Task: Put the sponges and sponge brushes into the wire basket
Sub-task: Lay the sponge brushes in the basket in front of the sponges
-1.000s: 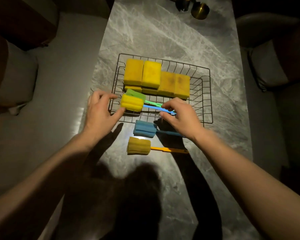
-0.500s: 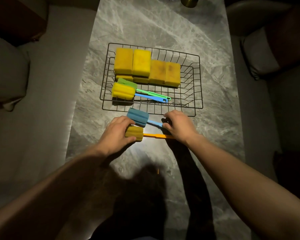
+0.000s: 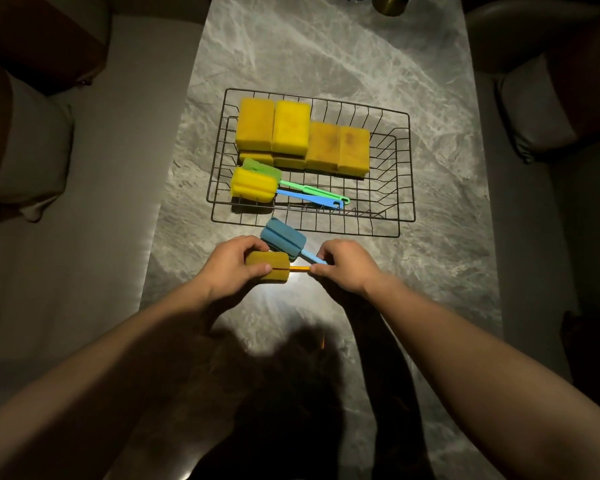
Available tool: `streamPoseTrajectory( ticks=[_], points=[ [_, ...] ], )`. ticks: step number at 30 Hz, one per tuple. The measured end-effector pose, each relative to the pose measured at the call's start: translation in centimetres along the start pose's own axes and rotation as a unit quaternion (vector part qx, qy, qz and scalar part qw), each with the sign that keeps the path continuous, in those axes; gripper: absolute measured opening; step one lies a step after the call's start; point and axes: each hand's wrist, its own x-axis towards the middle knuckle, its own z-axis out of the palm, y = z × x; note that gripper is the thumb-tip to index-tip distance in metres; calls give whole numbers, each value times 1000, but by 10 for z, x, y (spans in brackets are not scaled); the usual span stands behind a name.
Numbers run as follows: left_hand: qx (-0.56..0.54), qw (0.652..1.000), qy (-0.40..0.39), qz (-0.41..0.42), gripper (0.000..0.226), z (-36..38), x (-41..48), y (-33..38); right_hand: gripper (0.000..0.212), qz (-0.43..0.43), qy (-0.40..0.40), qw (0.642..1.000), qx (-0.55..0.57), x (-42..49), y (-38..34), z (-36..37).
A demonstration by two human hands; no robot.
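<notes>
Yellow foam fills the far half of the wire basket (image 3: pixel 404 168), which sits on a grey marbled table (image 3: pixel 326 64): four thick sponges (image 3: pixel 302 133) stand side by side, the two on the left brighter, the two on the right duller and stained, with at least two more flat ones under them. In front of these, inside the basket, lie a ribbed yellow-headed brush (image 3: pixel 253 185) with a blue handle and a green brush (image 3: pixel 312 191) partly under it, handles pointing right. Just outside the near rim, the left hand (image 3: pixel 229 271) is curled around the head of a mustard-yellow sponge brush (image 3: pixel 267 266), thumb pressing its near face. The right hand (image 3: pixel 343 266) pinches the orange handle of that brush between thumb and fingers, and the thin blue handle of a blue sponge brush (image 3: pixel 284 241) disappears under its fingers too. The blue head, grooved along its length, tilts up against the yellow one.
</notes>
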Motion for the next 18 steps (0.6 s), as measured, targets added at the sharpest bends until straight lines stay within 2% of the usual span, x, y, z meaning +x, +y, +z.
streamPoseTrajectory(
  ticks=[5,9,12,18],
  points=[
    [4,1000,-20,-14,25,-4,-1,3,15,-33,45,998,1,-8,-4,-4],
    [-7,999,-37,-12,21,-15,-6,7,14,-67,78,995,2,-25,2,-24],
    [-3,998,-62,15,20,-30,-10,14,15,-98,101,990,-7,-40,10,-43],
    [-19,995,-77,67,20,-67,-2,42,13,-103,188,977,-3,-32,11,-91]
  ],
)
